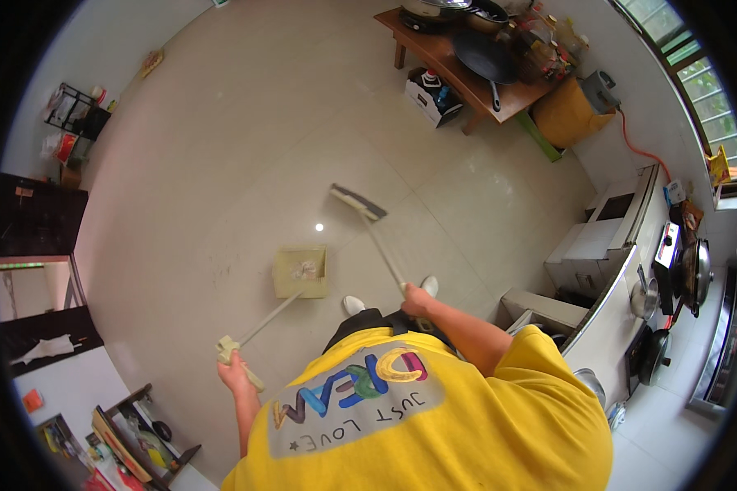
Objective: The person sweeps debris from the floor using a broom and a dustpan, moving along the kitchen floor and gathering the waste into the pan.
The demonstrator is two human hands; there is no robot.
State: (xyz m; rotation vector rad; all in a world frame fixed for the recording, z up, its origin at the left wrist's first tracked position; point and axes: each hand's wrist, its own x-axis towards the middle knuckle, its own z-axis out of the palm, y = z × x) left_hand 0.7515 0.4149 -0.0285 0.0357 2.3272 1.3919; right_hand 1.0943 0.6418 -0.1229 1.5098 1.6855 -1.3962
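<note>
My left hand grips the handle of a long-handled dustpan, near its pale top end. The dustpan's tray rests on the tiled floor in front of me, with some light-coloured litter inside. My right hand is closed around the shaft of a broom. The broom's head, with dark bristles, is farther out on the floor, to the right of the dustpan and apart from it. The broom looks slightly blurred.
A wooden table with pans and bottles stands at the far right, a cardboard box beneath it. A gas cylinder is beside it. Along the right runs a kitchen counter with cookware. A wire rack and shelving line the left.
</note>
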